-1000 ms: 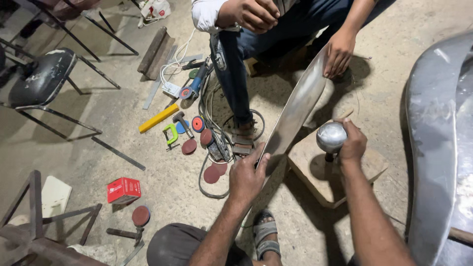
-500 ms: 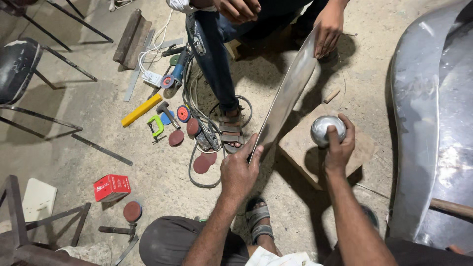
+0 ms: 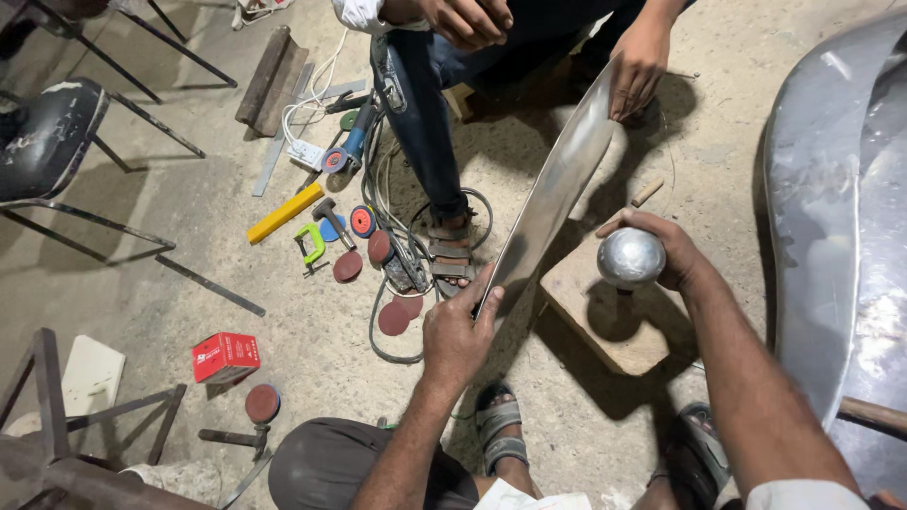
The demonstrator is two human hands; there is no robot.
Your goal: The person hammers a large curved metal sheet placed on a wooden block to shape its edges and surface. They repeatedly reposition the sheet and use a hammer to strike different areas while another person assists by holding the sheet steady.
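Since half a second ago the view has tipped slightly, so the hands sit lower in frame, but the grips have not changed: the long curved metal strip (image 3: 557,189) still runs diagonally between the two people. The left hand (image 3: 458,335) clasps the strip's near end, fingers wrapped over its edge and thumb along the polished face. The right hand (image 3: 666,250) cups a round, shiny steel ball (image 3: 630,257), fingers curled around its far side, holding it over a worn wooden block (image 3: 614,316) on the concrete floor (image 3: 189,283). The other person's hand (image 3: 638,66) pinches the strip's far end. The strip is smooth, mirror-bright sheet metal, tapering at both ends. Left of it lie reddish sanding discs (image 3: 392,316), an angle grinder (image 3: 350,151), a green clamp (image 3: 310,244) and a yellow bar (image 3: 283,212).
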